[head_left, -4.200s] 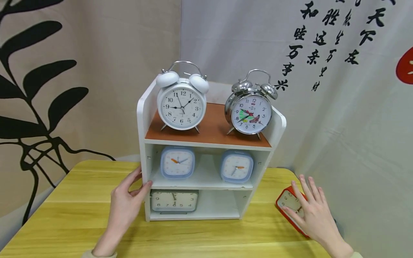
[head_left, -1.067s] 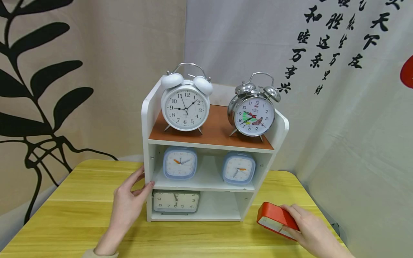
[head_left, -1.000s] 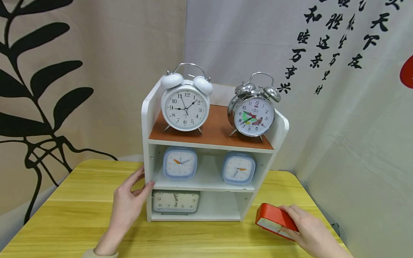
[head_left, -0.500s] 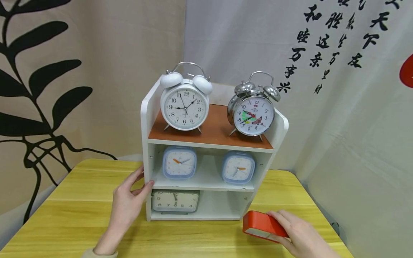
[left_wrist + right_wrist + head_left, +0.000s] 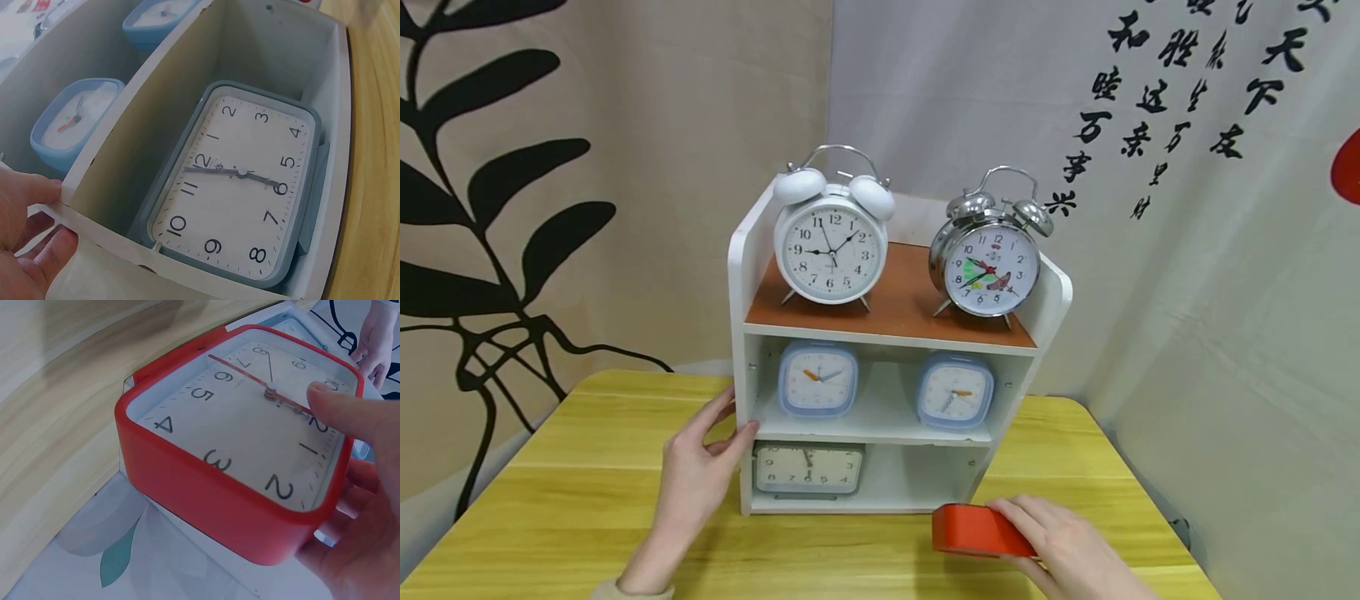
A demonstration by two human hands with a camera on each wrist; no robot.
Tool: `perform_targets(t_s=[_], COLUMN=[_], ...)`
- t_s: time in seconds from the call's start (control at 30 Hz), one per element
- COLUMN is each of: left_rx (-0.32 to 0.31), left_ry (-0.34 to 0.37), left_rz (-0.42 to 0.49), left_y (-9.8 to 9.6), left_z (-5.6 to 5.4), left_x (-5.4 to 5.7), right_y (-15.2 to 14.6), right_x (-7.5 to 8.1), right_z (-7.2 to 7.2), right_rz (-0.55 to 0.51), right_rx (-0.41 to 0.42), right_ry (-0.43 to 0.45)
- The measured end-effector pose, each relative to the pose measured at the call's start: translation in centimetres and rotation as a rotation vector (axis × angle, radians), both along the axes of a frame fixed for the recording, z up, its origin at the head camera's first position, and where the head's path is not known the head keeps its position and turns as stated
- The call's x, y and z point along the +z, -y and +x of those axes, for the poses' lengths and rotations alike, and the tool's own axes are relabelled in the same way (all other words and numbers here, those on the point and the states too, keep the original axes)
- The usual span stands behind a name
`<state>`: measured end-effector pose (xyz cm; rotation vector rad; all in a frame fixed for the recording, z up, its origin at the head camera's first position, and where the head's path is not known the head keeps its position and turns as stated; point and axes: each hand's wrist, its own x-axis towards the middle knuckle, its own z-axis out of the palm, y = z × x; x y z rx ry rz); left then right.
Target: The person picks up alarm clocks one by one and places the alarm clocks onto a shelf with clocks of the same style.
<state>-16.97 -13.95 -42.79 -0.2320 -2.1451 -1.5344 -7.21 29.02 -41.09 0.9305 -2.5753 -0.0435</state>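
Note:
My right hand (image 5: 1067, 546) grips a red rectangular clock (image 5: 977, 531) just in front of the white shelf unit's (image 5: 737, 350) lower right corner. In the right wrist view the thumb (image 5: 344, 409) lies over its white dial and the fingers curl behind. My left hand (image 5: 696, 467) holds the unit's left side panel, thumb at the front edge. A grey-green rectangular clock (image 5: 250, 212) lies nearest that hand, at the left of the bottom compartment. In the middle compartment stand two light-blue clocks, one left (image 5: 817, 389) and one right (image 5: 955, 400).
A white twin-bell alarm clock (image 5: 831, 254) and a silver twin-bell one (image 5: 991, 271) stand on the brown top board (image 5: 906, 279). The unit stands on a yellow wood-grain table (image 5: 587, 467). Behind hangs a curtain (image 5: 715, 125) with leaf and character prints.
My right hand, at first spread over the red clock on the table's right, has gripped it and brought it left to the unit's front. The left hand keeps its place on the panel.

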Motion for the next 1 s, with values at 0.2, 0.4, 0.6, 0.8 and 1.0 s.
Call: perform_targets(t_s=[0.2,0.4,0.6,0.8,1.0], left_rx=[-0.005,-0.005,-0.004,-0.004,0.001], left_ry=[-0.003,-0.007,-0.006,-0.006,-0.008], left_rz=[0.012,0.016,0.016,0.020,0.022], left_y=[-0.1,-0.1,-0.2,-0.2,-0.1], left_z=[0.0,0.0,0.1,0.0,0.0], left_x=[0.2,0.3,0.2,0.1,0.1], right_y=[1.1,2.3,3.6,4.9,5.6], right_x=[-0.4,-0.4,-0.7,-0.7,-0.6], right_z=[-0.5,-0.9,-1.7,-2.1,-2.6], right_rz=[0.016,0.031,0.022,0.031,0.022], right_rx=[0.089,0.115,0.191,0.171,0.126], right_ry=[-0.076,-0.074,-0.177,-0.104,0.002])
